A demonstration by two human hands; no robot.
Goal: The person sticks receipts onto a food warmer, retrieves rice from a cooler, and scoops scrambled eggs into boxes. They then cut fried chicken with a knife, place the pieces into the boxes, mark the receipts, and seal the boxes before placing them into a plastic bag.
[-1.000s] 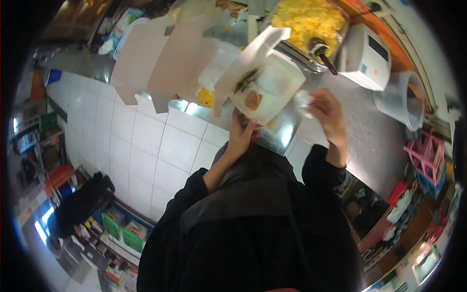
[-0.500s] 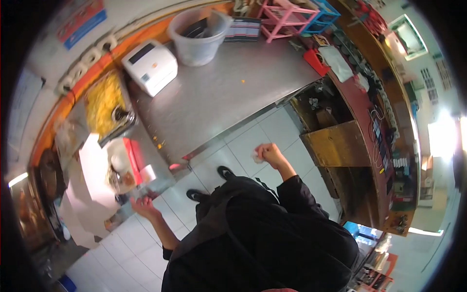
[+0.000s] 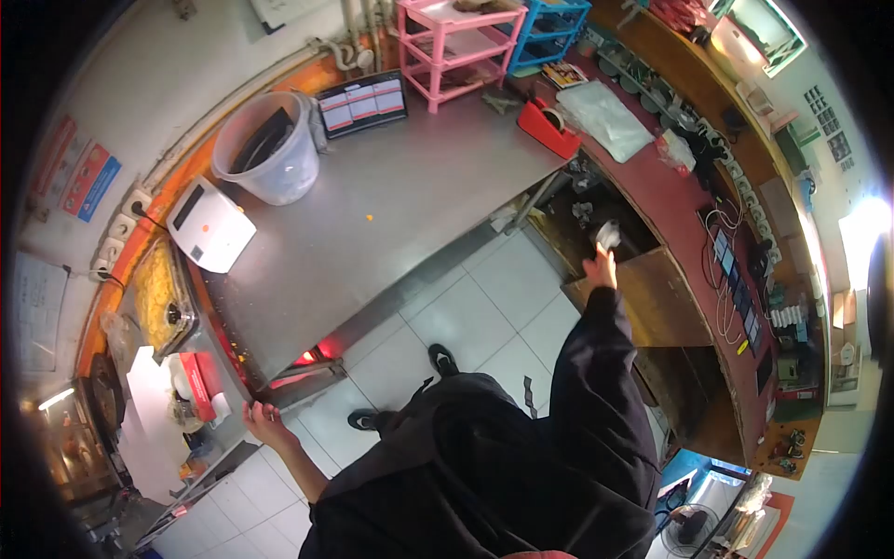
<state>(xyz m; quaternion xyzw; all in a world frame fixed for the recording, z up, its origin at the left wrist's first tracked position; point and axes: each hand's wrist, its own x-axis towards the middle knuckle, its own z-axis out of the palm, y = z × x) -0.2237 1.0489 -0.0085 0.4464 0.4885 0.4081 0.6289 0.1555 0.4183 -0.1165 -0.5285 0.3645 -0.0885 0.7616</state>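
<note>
My right hand (image 3: 603, 269) reaches out at the open front of a wooden cabinet (image 3: 655, 296). A crumpled white tissue (image 3: 608, 235) is at its fingertips. Other crumpled pieces (image 3: 582, 212) lie inside the cabinet, beyond the hand. On the other side, my left hand (image 3: 264, 422) is by the near corner of the metal counter (image 3: 372, 233), its fingers loosely bent and holding nothing that shows. A red and white box (image 3: 197, 384) stands just to the left of that hand.
Along the counter's back are a white label printer (image 3: 212, 228), a clear bucket (image 3: 270, 154), a tablet (image 3: 363, 101) and a pink rack (image 3: 461, 51). A red tape dispenser (image 3: 549, 129) sits at the right corner. Yellow food fills a tray (image 3: 163, 298) at the left.
My right hand has moved forward and right with the tissue, from over the floor to the cabinet opening. The view has turned rightward. My left hand now appears near the counter corner.
</note>
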